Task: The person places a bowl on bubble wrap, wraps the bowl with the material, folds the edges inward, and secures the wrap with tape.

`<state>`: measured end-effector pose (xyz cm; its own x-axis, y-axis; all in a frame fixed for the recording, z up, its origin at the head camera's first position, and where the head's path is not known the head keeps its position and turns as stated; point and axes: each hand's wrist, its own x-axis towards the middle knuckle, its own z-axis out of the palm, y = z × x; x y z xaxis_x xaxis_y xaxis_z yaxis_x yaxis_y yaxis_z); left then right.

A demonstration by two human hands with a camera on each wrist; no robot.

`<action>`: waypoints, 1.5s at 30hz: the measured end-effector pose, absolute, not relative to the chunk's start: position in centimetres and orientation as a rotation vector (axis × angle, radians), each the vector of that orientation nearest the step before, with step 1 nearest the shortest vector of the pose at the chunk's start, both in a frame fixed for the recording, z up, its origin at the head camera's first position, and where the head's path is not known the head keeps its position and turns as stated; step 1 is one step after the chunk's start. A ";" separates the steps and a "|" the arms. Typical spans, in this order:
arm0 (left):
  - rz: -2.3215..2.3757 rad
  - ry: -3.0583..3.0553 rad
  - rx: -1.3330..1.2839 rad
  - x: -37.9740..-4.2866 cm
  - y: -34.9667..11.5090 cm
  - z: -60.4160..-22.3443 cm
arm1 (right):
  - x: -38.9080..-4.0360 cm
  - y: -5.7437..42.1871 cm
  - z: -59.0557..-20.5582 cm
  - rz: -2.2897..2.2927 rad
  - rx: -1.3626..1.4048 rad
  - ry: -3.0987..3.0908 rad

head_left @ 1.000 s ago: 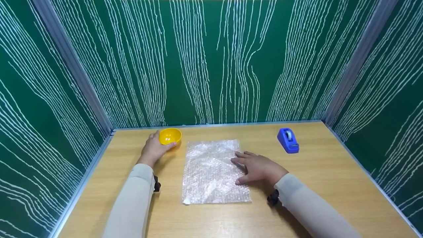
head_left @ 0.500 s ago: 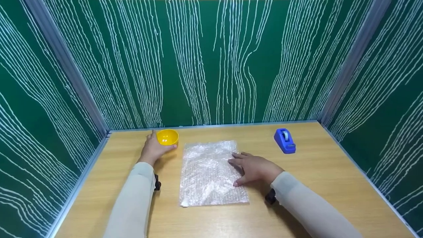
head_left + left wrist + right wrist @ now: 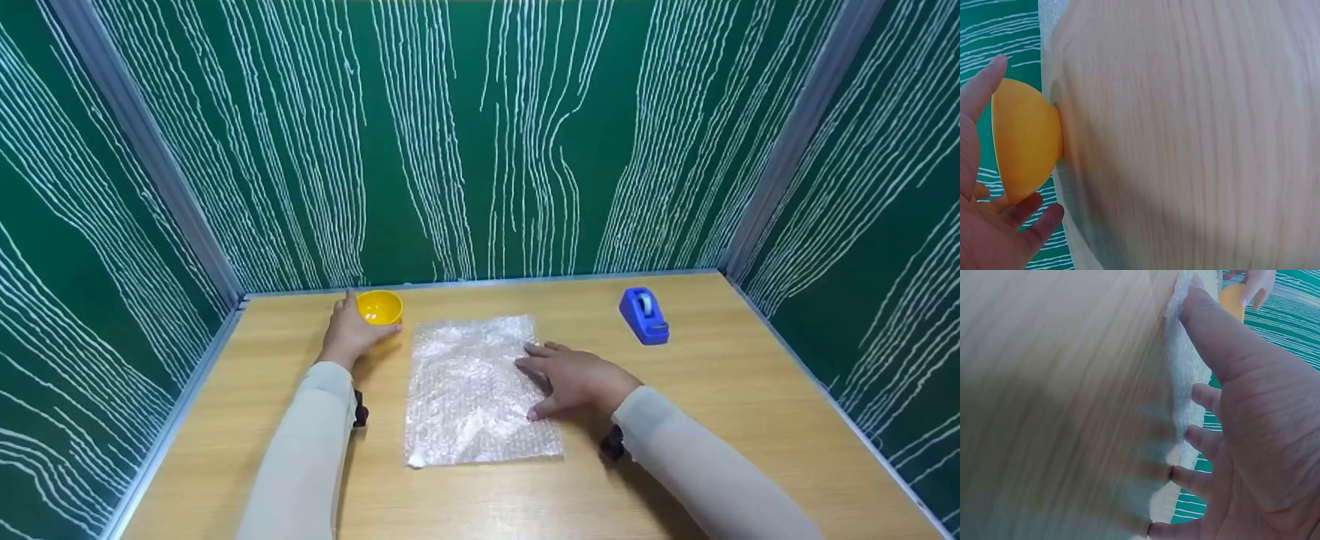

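Note:
A yellow bowl (image 3: 379, 308) stands upright on its foot near the back of the table, on the left. My left hand (image 3: 352, 334) holds it by the sides, thumb on one side and fingers on the other, as the left wrist view shows with the bowl (image 3: 1024, 140). Right of it lies a flat, clear sheet or pouch of bubble wrap (image 3: 472, 390). My right hand (image 3: 577, 379) rests with spread fingers along its right edge. In the right wrist view, the thumb touches the bubble wrap (image 3: 1182, 377), and some fingertips reach down to the wrap or the table.
A blue tape dispenser (image 3: 645, 319) stands at the back right of the wooden table (image 3: 480, 502). Green walls (image 3: 405, 150) with white wavy lines close off the back and both sides, with grey posts in the corners.
The whole head view has shifted slightly to the left. Both hands keep their places at the bowl and the bubble wrap, with hardly any movement.

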<state>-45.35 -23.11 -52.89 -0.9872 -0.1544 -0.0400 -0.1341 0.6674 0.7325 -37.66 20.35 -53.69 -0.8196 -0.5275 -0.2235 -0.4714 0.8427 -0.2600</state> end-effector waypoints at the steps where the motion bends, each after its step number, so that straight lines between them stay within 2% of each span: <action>1: -1.250 -2.846 0.249 -45.3 -23.1 -52.9 | -37.6 20.3 -53.7 -0.279 -0.755 2.733; 17: -1.347 -2.835 0.377 -46.5 -23.5 -53.4 | -37.5 20.2 -53.4 -0.275 -0.799 2.716; 29: -1.366 -2.768 0.363 -45.5 -22.9 -53.0 | -37.6 20.5 -53.5 -0.278 -0.782 2.718; 45: -1.272 -2.775 -0.070 -41.5 -19.4 -50.3 | -37.5 20.3 -53.5 -0.266 -0.792 2.721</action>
<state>-41.46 -19.36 -50.26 -0.9951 0.0050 0.0992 0.0784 0.6524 0.7538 -37.51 20.35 -53.53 -0.8053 -0.5475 -0.2275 -0.4929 0.8315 -0.2561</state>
